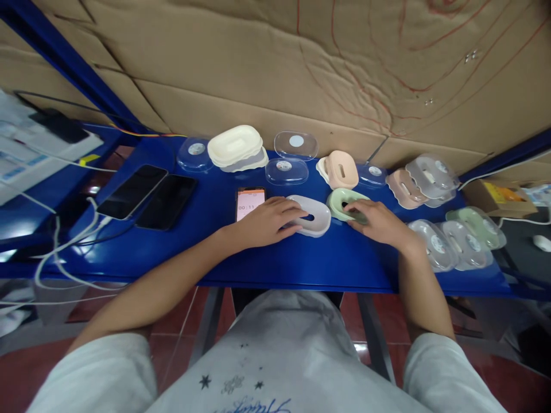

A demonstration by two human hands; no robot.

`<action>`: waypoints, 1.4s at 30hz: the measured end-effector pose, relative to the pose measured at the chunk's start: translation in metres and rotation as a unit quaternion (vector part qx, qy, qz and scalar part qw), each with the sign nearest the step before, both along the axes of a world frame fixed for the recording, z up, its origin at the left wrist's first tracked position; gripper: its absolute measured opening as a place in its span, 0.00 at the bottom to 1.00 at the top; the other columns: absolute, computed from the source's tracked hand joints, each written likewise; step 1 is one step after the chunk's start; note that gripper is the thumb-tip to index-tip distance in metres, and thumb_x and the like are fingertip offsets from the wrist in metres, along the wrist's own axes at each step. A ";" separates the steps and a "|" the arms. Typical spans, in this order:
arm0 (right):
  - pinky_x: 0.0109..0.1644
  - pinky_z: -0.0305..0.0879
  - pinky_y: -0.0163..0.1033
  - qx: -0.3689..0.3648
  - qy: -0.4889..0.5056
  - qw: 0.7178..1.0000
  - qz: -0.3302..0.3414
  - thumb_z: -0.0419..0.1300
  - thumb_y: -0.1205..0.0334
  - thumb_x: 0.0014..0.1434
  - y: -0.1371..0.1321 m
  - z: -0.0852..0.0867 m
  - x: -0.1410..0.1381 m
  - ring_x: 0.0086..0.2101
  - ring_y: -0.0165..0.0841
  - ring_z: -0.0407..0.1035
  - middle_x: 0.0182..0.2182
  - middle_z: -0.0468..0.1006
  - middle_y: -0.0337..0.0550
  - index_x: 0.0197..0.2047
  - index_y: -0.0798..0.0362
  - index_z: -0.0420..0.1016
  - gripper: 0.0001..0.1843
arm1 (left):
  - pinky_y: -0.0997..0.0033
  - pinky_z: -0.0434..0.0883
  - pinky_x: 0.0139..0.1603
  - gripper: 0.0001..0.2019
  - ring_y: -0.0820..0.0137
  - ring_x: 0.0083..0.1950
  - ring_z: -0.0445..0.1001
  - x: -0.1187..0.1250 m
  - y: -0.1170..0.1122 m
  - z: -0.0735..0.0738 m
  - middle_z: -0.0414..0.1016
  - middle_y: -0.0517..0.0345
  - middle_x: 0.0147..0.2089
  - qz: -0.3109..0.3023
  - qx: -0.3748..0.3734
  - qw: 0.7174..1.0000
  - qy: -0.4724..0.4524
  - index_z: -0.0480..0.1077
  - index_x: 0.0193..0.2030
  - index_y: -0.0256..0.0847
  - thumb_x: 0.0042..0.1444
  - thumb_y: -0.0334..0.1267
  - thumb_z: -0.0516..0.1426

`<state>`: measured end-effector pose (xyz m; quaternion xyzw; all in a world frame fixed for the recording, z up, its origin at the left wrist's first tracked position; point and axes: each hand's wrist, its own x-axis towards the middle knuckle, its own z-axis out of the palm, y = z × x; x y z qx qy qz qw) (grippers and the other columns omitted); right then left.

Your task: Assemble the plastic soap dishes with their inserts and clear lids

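My left hand (275,222) reaches over the left end of a pale lilac oval plastic tray (319,218) with a slot in its middle. Its fingers are on the tray and the thumb rests along the near edge, gripping that end. To the right, my right hand (379,221) has its fingertips in the slotted middle of a light green oval tray (338,201), thumb at its near side. Both trays sit side by side on the blue table (301,267). Beside my left hand lies a phone (250,202) showing a timer.
Behind stand stacked cream trays (235,146), clear lids (286,171) and peach trays (344,169). Lidded boxes (434,246) fill the right side, near pink trays (407,189). Two dark phones (166,201) and white cables (55,246) lie left. A cardboard wall (241,86) closes the back.
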<state>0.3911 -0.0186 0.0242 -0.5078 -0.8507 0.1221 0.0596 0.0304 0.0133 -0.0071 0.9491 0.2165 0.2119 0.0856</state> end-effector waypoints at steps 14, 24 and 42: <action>0.67 0.57 0.64 0.183 -0.034 0.954 -0.235 0.52 0.39 0.77 0.027 -0.022 -0.014 0.60 0.57 0.71 0.59 0.82 0.60 0.65 0.52 0.79 0.31 | 0.27 0.56 0.78 0.21 0.45 0.71 0.76 -0.005 0.011 -0.012 0.78 0.37 0.68 0.191 0.065 0.978 0.049 0.75 0.67 0.40 0.78 0.45 0.51; 0.64 0.61 0.58 0.200 0.028 0.957 -0.207 0.49 0.53 0.79 0.029 -0.019 -0.018 0.53 0.50 0.78 0.52 0.87 0.53 0.53 0.52 0.83 0.22 | 0.36 0.64 0.75 0.17 0.51 0.64 0.80 0.006 -0.003 0.004 0.82 0.43 0.62 0.142 0.092 0.986 0.001 0.77 0.63 0.42 0.77 0.43 0.53; 0.74 0.50 0.72 0.210 -0.118 0.966 -0.093 0.56 0.59 0.73 0.069 -0.012 -0.074 0.70 0.60 0.59 0.71 0.69 0.63 0.54 0.58 0.85 0.18 | 0.43 0.66 0.69 0.16 0.54 0.57 0.81 0.003 0.006 -0.010 0.84 0.47 0.54 0.128 0.097 0.985 0.060 0.78 0.60 0.41 0.73 0.29 0.53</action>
